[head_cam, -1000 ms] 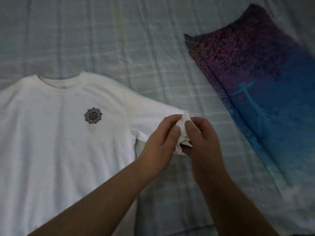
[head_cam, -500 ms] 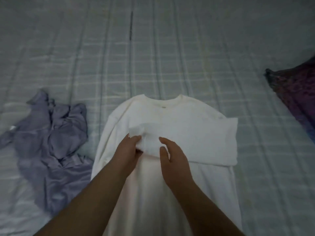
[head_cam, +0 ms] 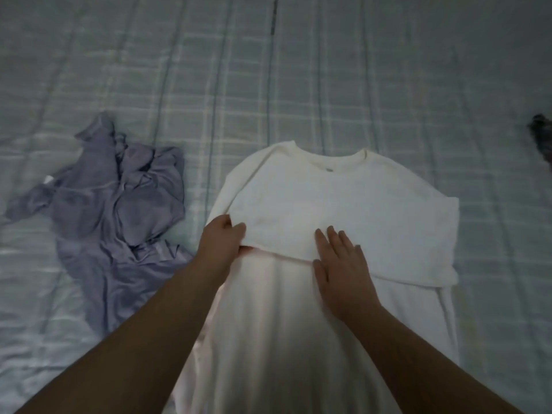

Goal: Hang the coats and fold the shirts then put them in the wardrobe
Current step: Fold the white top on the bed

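A white cotton T-shirt [head_cam: 343,204] lies flat on the pale checked bedsheet [head_cam: 358,85], collar away from the person, one sleeve folded across its chest. The left hand [head_cam: 222,240] pinches the near left corner of that folded flap, thumb on top. The right hand [head_cam: 343,264] rests flat on the flap's lower edge, fingers straight. A crumpled lilac shirt [head_cam: 119,198] lies just beside it to the left, apart.

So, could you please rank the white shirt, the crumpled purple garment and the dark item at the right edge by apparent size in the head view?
1. white shirt, largest
2. purple garment
3. dark item, smallest as seen, but the frame edge cuts it off, so its full size is unknown.
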{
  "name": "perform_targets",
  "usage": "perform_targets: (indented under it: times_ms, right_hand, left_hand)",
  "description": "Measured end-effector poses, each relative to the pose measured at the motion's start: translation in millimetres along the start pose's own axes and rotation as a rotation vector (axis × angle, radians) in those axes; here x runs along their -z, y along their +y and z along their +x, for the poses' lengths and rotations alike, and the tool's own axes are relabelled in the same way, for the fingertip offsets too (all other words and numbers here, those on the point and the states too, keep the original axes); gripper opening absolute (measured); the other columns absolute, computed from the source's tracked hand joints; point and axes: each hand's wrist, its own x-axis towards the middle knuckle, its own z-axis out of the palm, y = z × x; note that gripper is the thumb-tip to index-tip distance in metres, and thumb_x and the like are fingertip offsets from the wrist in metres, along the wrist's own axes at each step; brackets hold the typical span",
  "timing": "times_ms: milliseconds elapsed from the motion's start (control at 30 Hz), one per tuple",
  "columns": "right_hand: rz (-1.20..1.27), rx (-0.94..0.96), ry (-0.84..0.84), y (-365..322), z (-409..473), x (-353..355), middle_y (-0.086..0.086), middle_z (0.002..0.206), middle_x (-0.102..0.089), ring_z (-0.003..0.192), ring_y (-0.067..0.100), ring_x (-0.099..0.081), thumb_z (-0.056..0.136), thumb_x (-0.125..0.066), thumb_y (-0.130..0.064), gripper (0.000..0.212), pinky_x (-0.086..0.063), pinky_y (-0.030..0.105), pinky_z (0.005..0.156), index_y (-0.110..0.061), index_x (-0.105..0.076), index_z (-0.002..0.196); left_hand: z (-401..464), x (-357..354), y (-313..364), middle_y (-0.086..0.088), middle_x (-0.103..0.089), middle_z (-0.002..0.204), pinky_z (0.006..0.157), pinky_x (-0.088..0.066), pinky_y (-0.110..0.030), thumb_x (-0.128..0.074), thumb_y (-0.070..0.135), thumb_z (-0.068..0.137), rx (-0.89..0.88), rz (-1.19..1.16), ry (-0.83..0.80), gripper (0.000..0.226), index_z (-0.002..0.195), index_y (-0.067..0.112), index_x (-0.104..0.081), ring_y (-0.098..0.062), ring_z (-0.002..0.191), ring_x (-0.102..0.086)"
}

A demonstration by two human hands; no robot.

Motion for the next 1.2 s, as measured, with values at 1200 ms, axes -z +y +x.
perform_targets:
  times_ms: [1200]
  right_hand:
    - [0.044, 0.338, 0.04, -220.3, -133.5, -40.3, -0.002, 0.112, -0.064, 0.107, 0.021, -0.057, 0.08, -0.056, -0.014, 0.043, -0.043, 0.041, 0.094, -0.025, -0.059, 0.122]
  left_hand:
    - [-178.3, 192.9, -93.8, -0.007, -0.054, 0.077, 0.063, -0.036, -0.027, -0.051, 0.023, 0.094, -0.091, 0.481, -0.006, 0.017, 0.083, 0.01, -0.049, -0.012, 0.069, -0.047]
